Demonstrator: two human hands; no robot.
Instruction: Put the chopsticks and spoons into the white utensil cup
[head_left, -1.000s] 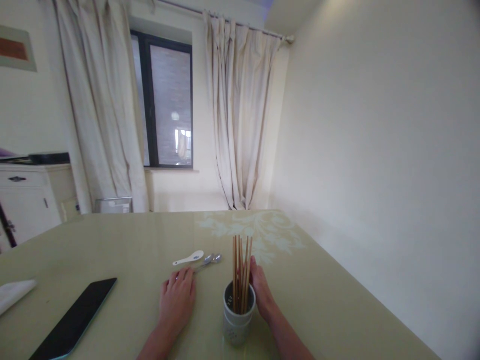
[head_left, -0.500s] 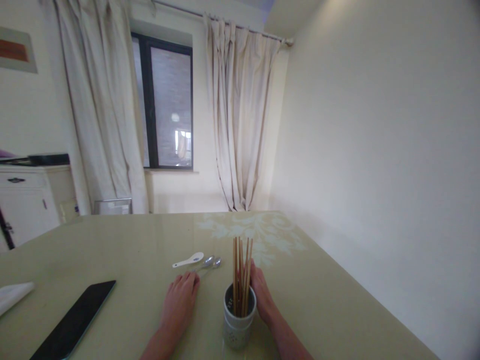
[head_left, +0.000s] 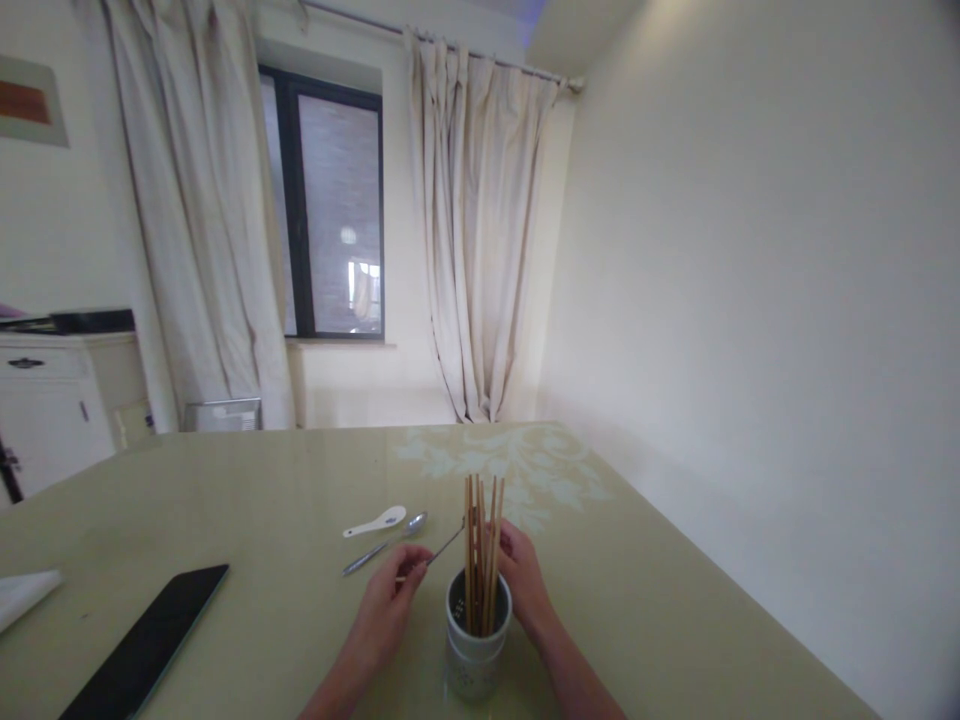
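The left hand (head_left: 388,598) is pinching a slim metal spoon (head_left: 447,545) between thumb and fingers, and the shaft is slanting away toward the chopsticks (head_left: 480,540), which are partly hiding its far end. The chopsticks are standing in a cup (head_left: 474,662) that is resting upright on the desk (head_left: 277,510), between both forearms. The right hand (head_left: 526,578) is curling just beyond the cup; the chopsticks are covering its fingertips, so I cannot tell whether it is gripping anything. Another metal spoon (head_left: 365,559) and a white spoon (head_left: 379,522) are lying near the left hand.
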